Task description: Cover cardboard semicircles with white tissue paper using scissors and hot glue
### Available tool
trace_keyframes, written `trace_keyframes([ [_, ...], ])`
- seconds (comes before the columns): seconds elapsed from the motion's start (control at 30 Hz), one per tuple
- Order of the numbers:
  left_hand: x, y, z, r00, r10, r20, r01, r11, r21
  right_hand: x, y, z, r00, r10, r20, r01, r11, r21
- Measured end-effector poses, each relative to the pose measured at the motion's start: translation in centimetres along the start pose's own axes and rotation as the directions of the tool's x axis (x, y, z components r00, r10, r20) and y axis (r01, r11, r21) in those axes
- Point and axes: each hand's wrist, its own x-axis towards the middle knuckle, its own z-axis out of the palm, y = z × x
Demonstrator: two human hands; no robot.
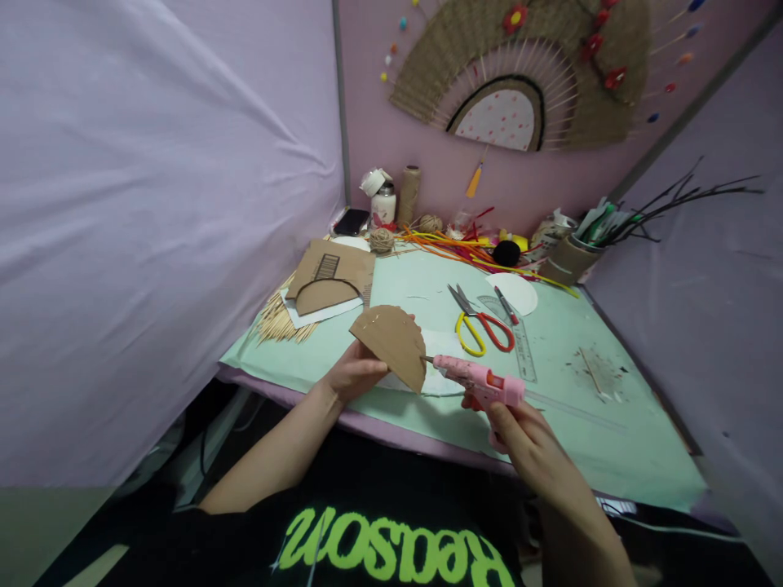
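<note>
A brown cardboard half-disc (391,342) is held up over the table's near edge by my left hand (360,371), the thumb on its face and the other fingers mostly hidden behind. Small shiny spots show along its curved edge. My right hand (519,428) is wrapped round the handle of a pink glue gun (477,379). The gun's nozzle points left and is at the right side of the cardboard's curved edge; whether it touches is too small to tell. A clear glue stick (578,410) sticks out of the gun's back.
Scissors (471,322), a pen (506,305), a ruler (524,350) and a white paper disc (514,293) lie beyond the gun. Cardboard pieces (330,297) rest over thin sticks (281,319) at left. Twine, coloured strips and a pot of branches (572,259) line the back.
</note>
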Motion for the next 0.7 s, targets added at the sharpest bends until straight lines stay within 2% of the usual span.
trace_keyframes([
  [0.4,0.09,-0.31,-0.34,0.999,0.049,0.016,-0.049,0.999,0.008,-0.75,0.33,-0.38,1.0,-0.031,-0.002,0.031,0.998,-0.057],
  [0.7,0.12,-0.31,-0.35,0.998,0.048,-0.033,-0.047,0.999,0.018,-1.03,0.48,-0.49,1.0,-0.032,0.002,0.032,0.998,-0.046],
])
